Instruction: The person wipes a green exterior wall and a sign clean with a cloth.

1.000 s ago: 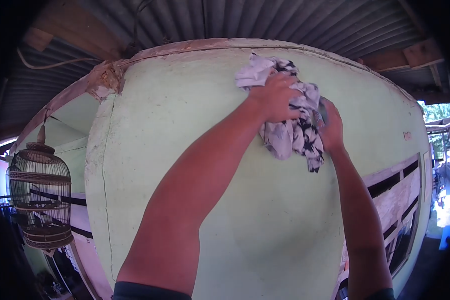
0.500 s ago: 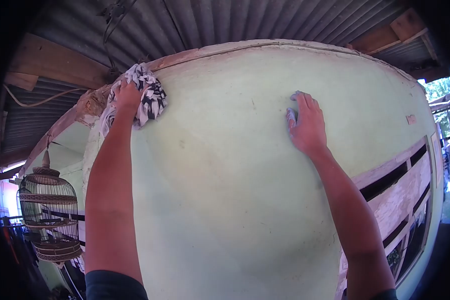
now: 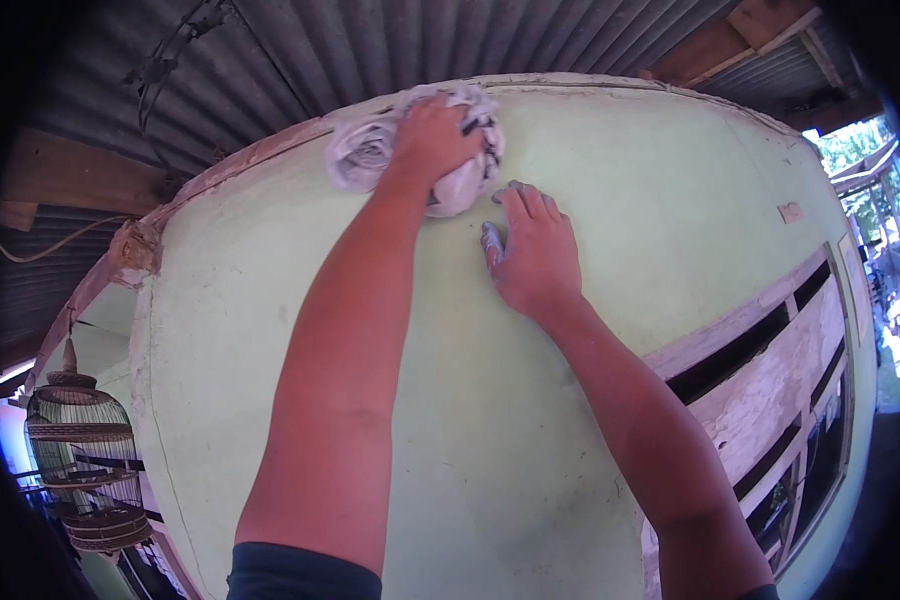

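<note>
A bunched white and dark patterned cloth (image 3: 365, 152) lies against the pale green wall (image 3: 270, 270), close to its top edge. My left hand (image 3: 438, 138) grips this cloth, with folds of it showing on both sides of the hand. Just right of and below the cloth is my right hand (image 3: 538, 245), at the wall with its fingers curved and the thumb apart. Nothing shows between its fingers. Grey residue coats the thumb and a fingertip.
Corrugated roofing (image 3: 450, 40) and wooden beams (image 3: 80, 170) run above the wall. A birdcage (image 3: 85, 450) hangs at the lower left. A slatted window frame (image 3: 770, 390) is at the right.
My left hand has moved right along the top of the wall with the cloth, now near my right hand. The view has shifted, and my right hand appears further left in it.
</note>
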The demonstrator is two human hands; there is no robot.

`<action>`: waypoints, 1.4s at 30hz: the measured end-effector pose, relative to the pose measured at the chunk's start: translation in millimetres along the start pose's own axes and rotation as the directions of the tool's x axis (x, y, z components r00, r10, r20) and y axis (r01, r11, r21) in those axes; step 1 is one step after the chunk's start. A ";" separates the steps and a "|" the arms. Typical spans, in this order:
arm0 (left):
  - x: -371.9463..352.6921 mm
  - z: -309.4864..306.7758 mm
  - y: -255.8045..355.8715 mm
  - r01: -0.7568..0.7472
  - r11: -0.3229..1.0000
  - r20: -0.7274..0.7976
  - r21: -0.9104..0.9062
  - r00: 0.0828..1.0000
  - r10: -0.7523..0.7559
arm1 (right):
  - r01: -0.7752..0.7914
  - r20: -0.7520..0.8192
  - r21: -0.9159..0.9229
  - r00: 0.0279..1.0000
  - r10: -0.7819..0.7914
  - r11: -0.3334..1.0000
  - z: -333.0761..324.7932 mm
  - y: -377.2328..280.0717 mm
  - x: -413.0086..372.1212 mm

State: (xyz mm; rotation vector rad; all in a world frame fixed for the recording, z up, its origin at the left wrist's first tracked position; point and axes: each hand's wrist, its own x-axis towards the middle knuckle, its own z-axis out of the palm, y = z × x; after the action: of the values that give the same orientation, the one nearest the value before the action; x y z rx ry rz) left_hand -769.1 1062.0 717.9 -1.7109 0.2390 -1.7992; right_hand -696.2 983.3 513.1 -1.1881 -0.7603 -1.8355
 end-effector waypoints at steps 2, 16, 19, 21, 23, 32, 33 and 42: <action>-2.1 15.1 49.6 -0.109 0.986 0.014 -0.123 0.994 0.111 | -0.009 0.043 -0.035 0.999 0.010 0.999 -6.4 -4.0 2.4; -66.7 -48.4 -94.2 0.344 0.916 -0.180 0.206 0.933 -0.311 | -0.074 -0.021 -0.045 0.997 0.073 0.996 -5.3 2.1 2.6; -120.4 -87.4 -143.0 0.455 0.834 -0.196 0.312 0.890 -0.412 | -0.063 -0.010 -0.034 0.998 0.062 0.997 -6.8 4.5 2.5; -151.7 -104.1 -177.1 0.529 0.780 -0.231 0.334 0.849 -0.476 | -0.045 -0.016 -0.041 0.999 0.044 0.998 -6.3 6.2 2.1; -177.7 -119.7 -211.9 0.574 0.740 -0.239 0.351 0.819 -0.522 | -0.029 -0.042 -0.062 0.999 0.027 0.998 -5.5 7.8 0.8; -289.0 -149.6 -231.1 0.529 0.760 -0.342 0.378 0.843 -0.416 | -0.041 0.012 -0.101 0.999 0.042 0.994 -3.9 7.1 4.3; -297.3 -148.8 -220.6 0.506 0.782 -0.353 0.364 0.852 -0.387 | -0.051 0.017 -0.116 0.998 0.053 0.992 -3.4 6.7 3.5; -260.7 -111.3 -137.0 0.296 0.929 -0.328 0.221 0.920 -0.215 | -0.073 0.031 -0.192 0.996 0.080 0.979 -1.7 -1.1 5.5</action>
State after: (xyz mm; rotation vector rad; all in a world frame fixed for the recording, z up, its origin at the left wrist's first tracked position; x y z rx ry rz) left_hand -930.5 1281.0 559.4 -1.3249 -0.1097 -2.1741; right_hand -699.2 980.8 517.4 -1.3593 -0.5609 -1.8582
